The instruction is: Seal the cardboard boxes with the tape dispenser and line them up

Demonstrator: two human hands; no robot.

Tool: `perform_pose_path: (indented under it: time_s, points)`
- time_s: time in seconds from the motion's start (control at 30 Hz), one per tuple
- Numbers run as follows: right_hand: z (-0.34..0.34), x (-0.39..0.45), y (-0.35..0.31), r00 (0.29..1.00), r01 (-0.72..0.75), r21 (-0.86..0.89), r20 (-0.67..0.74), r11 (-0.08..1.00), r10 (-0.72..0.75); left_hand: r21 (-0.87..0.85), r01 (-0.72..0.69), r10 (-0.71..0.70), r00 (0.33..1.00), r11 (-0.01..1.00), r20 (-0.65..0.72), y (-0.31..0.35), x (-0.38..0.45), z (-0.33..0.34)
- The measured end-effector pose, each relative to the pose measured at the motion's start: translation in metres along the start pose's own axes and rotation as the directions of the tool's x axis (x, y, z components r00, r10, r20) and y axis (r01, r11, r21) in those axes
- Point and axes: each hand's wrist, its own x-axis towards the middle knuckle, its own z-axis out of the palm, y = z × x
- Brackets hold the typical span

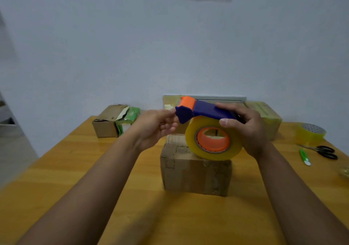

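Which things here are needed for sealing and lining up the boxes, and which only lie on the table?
For the job:
tape dispenser, held in the right hand, left hand at its front end
near box
open box
taped box

Lying about:
spare tape roll
scissors
green pen

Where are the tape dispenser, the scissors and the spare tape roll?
tape dispenser (207, 110): head view, on its blue handle.
scissors (327, 151): head view, on the black handles.
spare tape roll (309, 136): head view, on its yellow side.
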Motion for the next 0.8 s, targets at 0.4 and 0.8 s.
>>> perform_pose_path:
  time_s: [0.4,0.8]
  points:
    - [-0.003,0.005,0.005,0.999,-0.011,-0.017,0.044,1.0,0.011,0.188,0.106,-0.105,0.994,0.977,-0.014,0.004,0.005,-0.003]
    - [-0.003,0.004,0.002,0.998,-0.011,-0.031,0.058,0.999,0.012,0.024,0.075,-0.074,0.996,0.997,-0.04,0.016,0.005,-0.001]
